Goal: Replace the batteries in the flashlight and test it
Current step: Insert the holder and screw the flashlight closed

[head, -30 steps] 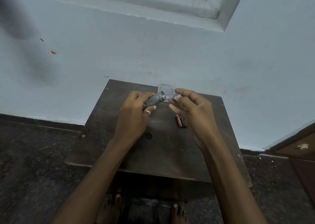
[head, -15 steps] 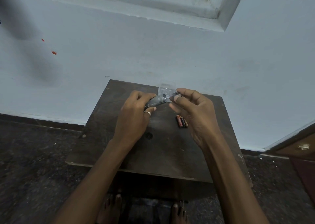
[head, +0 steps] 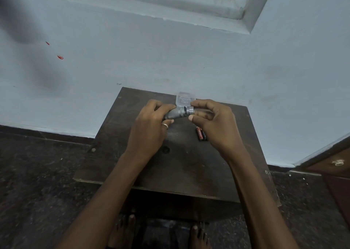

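— Where's the flashlight [head: 175, 113]?
— Above the table [head: 189, 163], gripped in the left hand [head: 151, 123]; fingers hide its far end.
— And the right hand [head: 214, 121]?
— Pinching the cap [head: 190, 110] at its other end. The batteries [head: 201, 133] lie partly hidden beneath.

Above the table [head: 185, 169], the flashlight [head: 175, 114] in the left hand [head: 149, 127] lies left of the cap [head: 191, 110] in the right hand [head: 216, 123], end to end, with the batteries [head: 200, 133] on the table just before them and the plastic pack [head: 183, 99] behind the 2 hands at the far edge.
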